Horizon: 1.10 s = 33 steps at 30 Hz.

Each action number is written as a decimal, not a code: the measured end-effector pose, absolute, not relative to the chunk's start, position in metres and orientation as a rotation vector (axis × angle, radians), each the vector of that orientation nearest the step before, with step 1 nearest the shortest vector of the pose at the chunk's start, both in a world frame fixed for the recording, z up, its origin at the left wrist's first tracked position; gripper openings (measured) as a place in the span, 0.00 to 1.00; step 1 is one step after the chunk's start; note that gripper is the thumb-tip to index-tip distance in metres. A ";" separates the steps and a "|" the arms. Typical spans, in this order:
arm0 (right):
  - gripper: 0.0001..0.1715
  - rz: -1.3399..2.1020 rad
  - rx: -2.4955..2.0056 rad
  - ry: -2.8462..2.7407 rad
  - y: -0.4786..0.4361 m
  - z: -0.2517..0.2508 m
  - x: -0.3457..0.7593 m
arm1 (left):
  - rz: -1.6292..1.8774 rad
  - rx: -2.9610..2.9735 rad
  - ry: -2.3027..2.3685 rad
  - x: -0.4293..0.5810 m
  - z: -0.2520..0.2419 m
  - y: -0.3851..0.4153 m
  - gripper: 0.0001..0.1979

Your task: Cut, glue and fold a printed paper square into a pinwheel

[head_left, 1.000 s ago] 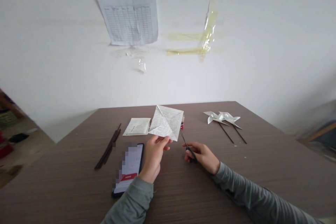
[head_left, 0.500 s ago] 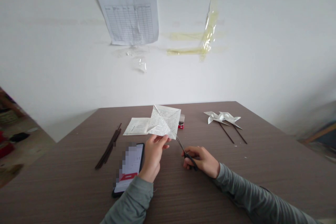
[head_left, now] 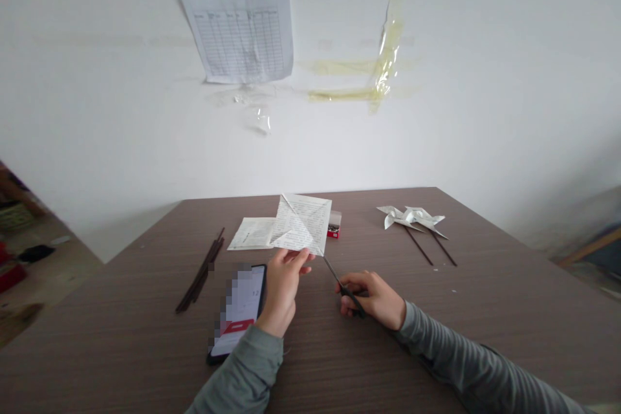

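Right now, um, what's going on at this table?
Someone is holding a creased square of printed paper up in the left hand. The right hand holds scissors, with their tips at the paper's near right corner; whether they've cut in is too small to tell. Two paper pinwheels lie to the right. A phone and dark sticks lie to the left.

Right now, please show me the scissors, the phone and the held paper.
Scissors [head_left: 350, 297], head view: the black handle.
Phone [head_left: 241, 307], head view: the lit screen.
Held paper [head_left: 305, 225], head view: middle of the printed face.
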State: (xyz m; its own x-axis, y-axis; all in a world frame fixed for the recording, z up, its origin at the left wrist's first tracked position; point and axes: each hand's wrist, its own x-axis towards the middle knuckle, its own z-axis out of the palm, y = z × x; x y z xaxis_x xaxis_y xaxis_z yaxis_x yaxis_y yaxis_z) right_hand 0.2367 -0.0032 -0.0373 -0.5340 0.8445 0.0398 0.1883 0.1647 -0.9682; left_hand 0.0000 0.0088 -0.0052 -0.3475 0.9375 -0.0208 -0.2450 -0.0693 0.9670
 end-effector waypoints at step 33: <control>0.30 1.359 -0.993 -1.866 -0.003 -0.038 0.236 | 1.582 0.871 1.272 0.000 0.001 0.006 0.16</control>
State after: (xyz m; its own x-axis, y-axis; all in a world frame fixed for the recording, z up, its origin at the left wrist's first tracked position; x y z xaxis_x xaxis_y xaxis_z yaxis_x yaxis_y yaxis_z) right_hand 0.2355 -0.0028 -0.0381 -0.5265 0.8487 0.0504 0.2125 0.1887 -0.9588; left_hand -0.0005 0.0062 0.0009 -0.3477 0.9375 -0.0120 -0.2129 -0.0665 0.9748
